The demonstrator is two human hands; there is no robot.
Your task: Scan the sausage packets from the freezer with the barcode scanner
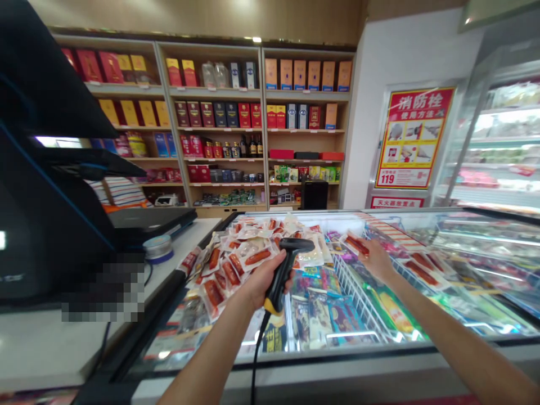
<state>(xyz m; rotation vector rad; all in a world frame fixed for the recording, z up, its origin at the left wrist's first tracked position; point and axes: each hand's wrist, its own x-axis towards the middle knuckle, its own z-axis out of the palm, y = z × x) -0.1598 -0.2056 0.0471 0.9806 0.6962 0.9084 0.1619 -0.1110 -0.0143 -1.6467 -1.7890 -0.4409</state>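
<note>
My left hand [265, 278] is wrapped round the handle of a black barcode scanner [282, 275], whose head points to the right and whose cable hangs down. To the right, my right hand [375, 259] pinches a packaged sausage [356, 244] in clear wrapping, held over the freezer's glass top. A heap of similar packaged sausages [230, 273] lies on the glass to the left of and behind the scanner. A few more sausage packs [422, 271] rest on the glass to the right, near my right forearm.
The chest freezer [337, 360] has a glass top, with wire baskets and bagged goods beneath. At left a dark checkout terminal [46, 225] and a roll of tape [158, 248] stand on the white counter [37, 349]. Shelves of boxes [211, 115] line the back wall.
</note>
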